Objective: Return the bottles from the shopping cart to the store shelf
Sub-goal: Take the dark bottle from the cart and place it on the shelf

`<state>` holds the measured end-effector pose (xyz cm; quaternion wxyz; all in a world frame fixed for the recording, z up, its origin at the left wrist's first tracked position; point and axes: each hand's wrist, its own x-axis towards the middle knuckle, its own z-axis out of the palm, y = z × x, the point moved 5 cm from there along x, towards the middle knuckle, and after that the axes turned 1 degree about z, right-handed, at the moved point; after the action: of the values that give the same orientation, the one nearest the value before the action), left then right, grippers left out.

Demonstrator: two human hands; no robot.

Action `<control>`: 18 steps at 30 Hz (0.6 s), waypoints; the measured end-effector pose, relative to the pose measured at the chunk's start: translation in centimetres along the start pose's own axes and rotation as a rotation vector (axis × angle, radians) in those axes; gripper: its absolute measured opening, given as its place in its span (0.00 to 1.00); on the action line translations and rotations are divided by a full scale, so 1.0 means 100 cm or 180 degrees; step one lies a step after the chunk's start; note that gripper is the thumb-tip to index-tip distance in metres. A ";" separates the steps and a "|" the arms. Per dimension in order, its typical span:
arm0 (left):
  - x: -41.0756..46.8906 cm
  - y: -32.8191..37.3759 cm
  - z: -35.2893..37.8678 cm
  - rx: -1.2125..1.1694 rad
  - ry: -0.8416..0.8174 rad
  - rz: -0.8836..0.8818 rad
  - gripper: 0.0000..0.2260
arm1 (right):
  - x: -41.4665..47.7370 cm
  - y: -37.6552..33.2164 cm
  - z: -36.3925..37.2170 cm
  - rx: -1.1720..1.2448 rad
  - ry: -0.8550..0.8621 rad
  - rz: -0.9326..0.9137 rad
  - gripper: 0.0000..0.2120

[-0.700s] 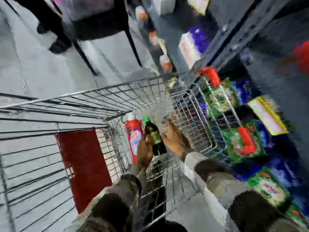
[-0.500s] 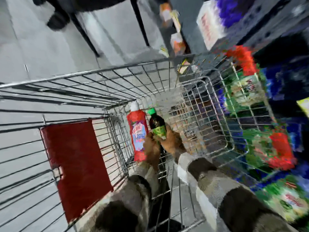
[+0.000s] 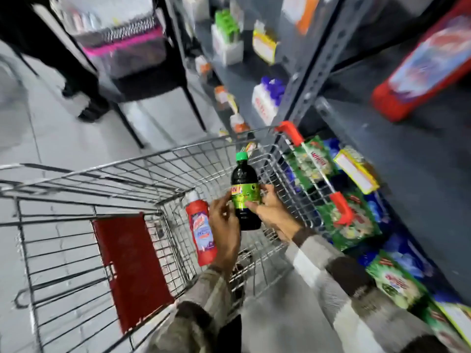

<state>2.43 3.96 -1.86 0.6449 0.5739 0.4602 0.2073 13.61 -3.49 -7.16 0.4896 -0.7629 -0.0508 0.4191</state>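
Dark bottle (image 3: 245,193): standing upright above the shopping cart (image 3: 142,174), green cap up, near the cart's right wall.
Left hand (image 3: 225,229): fingers are curling against the bottle's left side at the green label.
Right hand (image 3: 274,212): fingers are wrapping the label from the right; both hands are sharing the hold.
Red bottle (image 3: 201,231): leaning inside the cart, just left of the left hand, not held.
Handling: I am judging the dark bottle as full, fairly heavy, rigid and smooth; the label band is offering the surest hold, with a palm under the base if it slips.
Shelf (image 3: 397,159): grey metal, rising to the right of the cart, with bare board at mid height.
Room: a tiled floor is stretching to the far left; green packs (image 3: 349,220) are crowding the lowest level.
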 end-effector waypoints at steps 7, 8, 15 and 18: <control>-0.106 0.134 0.021 -0.0907 -0.2089 0.0280 0.21 | -0.200 -0.108 -0.093 0.1183 -0.0035 -0.0907 0.20; -0.126 0.154 0.026 -0.0897 -0.2352 0.0434 0.23 | -0.227 -0.117 -0.101 0.1255 0.0093 -0.1058 0.19; -0.253 0.241 0.048 -0.0818 -0.2707 0.1266 0.09 | -0.367 -0.139 -0.153 0.1001 0.1582 -0.1849 0.11; -0.289 0.247 0.054 -0.0901 -0.2886 0.1409 0.14 | -0.404 -0.133 -0.170 0.0939 0.1805 -0.2101 0.10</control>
<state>-0.80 -15.73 30.93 0.7914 0.5967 -0.0301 0.1296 3.79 -28.34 30.06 0.6949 -0.7126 -0.0949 0.0181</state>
